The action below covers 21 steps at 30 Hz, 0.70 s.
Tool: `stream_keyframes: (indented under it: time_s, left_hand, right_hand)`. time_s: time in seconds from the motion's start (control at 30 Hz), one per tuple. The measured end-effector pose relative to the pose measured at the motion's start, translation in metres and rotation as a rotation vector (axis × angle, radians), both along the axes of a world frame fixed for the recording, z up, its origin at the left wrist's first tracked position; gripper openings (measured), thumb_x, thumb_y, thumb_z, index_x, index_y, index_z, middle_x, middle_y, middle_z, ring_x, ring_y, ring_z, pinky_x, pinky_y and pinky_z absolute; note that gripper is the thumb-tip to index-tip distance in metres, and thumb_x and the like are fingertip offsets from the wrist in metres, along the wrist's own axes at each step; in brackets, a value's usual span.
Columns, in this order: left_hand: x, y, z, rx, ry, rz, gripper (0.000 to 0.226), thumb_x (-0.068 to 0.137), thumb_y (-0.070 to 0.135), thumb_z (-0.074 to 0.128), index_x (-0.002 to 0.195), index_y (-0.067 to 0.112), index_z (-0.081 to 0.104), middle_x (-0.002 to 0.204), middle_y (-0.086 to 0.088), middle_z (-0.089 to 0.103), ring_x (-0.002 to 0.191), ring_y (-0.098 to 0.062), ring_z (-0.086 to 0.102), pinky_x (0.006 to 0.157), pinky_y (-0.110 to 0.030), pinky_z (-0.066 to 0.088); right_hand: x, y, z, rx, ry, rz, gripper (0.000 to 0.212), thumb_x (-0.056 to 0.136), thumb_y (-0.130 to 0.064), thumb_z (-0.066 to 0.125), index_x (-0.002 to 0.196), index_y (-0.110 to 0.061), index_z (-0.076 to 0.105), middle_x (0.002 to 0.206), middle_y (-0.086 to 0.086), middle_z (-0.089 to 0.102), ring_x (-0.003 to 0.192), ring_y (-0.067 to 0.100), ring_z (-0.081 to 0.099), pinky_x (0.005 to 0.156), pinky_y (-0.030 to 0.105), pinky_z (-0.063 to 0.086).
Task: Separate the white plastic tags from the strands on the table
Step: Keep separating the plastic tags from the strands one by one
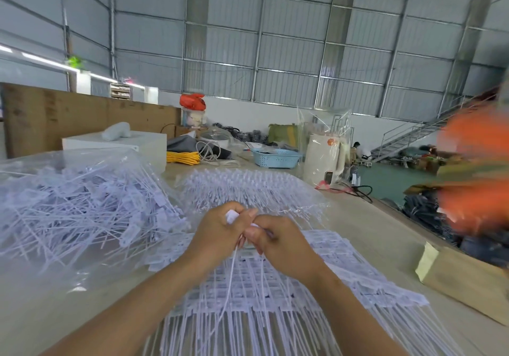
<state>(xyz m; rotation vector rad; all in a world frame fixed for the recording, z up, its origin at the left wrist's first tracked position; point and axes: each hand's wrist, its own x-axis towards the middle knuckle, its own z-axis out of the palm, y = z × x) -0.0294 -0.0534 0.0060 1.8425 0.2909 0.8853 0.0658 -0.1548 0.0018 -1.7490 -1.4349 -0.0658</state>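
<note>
A wide sheet of joined white plastic tags with long strands [248, 295] lies on the table in front of me. My left hand [220, 234] pinches a single white tag [232, 216] by its flat head; the tag's thin strand [228, 281] hangs down over the sheet. My right hand [278, 240] is pressed against the left, its fingers curled round the same tag or its neighbours. A clear bag of loose separated tags [82, 207] sits to the left. Another stack of joined tags [248, 190] lies behind my hands.
A brown cardboard box [462, 275] stands at the right table edge. A blurred person in orange [473, 168] is at far right. Behind are a white kettle [325, 160], a blue basket [278, 158], yellow cable [183, 158] and a white box [115, 143].
</note>
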Motion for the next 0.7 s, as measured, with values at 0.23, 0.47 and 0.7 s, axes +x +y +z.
stream_keyframes:
  time_s: [0.23, 0.47, 0.7]
  left_hand:
    - [-0.002, 0.008, 0.007, -0.236, 0.017, 0.033, 0.036, 0.09, 0.024, 0.063, 0.057, 0.012, 0.055, 0.039, 0.003, 0.047, 0.031, -0.005, 0.039, 0.035, -0.013, 0.03]
    - [-0.007, 0.036, 0.017, -0.34, 0.062, 0.295, 0.023, 0.091, 0.026, 0.063, 0.076, 0.008, 0.061, 0.056, -0.005, 0.055, 0.041, -0.014, 0.043, 0.037, -0.019, 0.03]
    - [-0.03, 0.039, 0.037, -0.304, -0.167, 0.246, 0.02, 0.089, 0.033, 0.063, 0.08, 0.016, 0.059, 0.048, -0.001, 0.062, 0.042, -0.014, 0.06, 0.042, -0.021, 0.05]
  right_hand:
    - [-0.01, 0.008, -0.001, 0.124, -0.265, -0.152, 0.023, 0.093, -0.028, 0.056, 0.085, -0.016, 0.074, 0.07, 0.004, 0.069, 0.057, 0.014, 0.051, 0.059, 0.03, 0.045]
    - [-0.019, 0.003, 0.009, 0.335, -0.593, -0.222, 0.029, 0.088, -0.024, 0.057, 0.062, -0.012, 0.062, 0.051, -0.003, 0.054, 0.044, 0.017, 0.048, 0.043, 0.022, 0.037]
    - [-0.021, -0.002, 0.018, 0.333, 0.089, 0.074, 0.034, 0.094, -0.012, 0.053, 0.062, -0.024, 0.051, 0.064, -0.009, 0.05, 0.06, 0.005, 0.045, 0.06, 0.019, 0.036]
